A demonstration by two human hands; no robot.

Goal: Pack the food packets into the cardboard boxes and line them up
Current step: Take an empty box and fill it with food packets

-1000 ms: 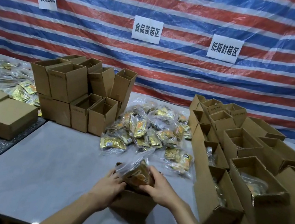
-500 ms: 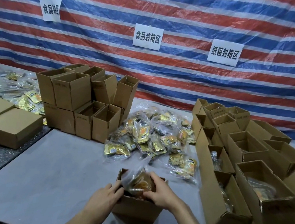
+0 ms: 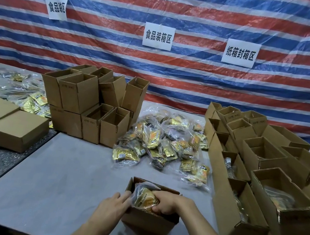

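An open cardboard box (image 3: 147,223) stands on the grey table near the front edge. A clear bag of gold and orange food packets (image 3: 145,197) sits in its mouth, part of it still above the rim. My right hand (image 3: 168,202) curls over the bag and presses it down into the box. My left hand (image 3: 116,204) rests against the box's left wall, fingertips touching the bag. A heap of more packet bags (image 3: 164,144) lies on the table behind the box.
Rows of open boxes (image 3: 241,205) stand at the right, some with bags inside. A stack of empty boxes (image 3: 92,106) is at the back left. Flat closed cartons (image 3: 14,131) and loose packets (image 3: 32,102) lie on the left table. A striped tarp hangs behind.
The bag has sunk lower into the box. My right hand has moved down over it, into the box mouth. My left hand has stayed at the box's left side.
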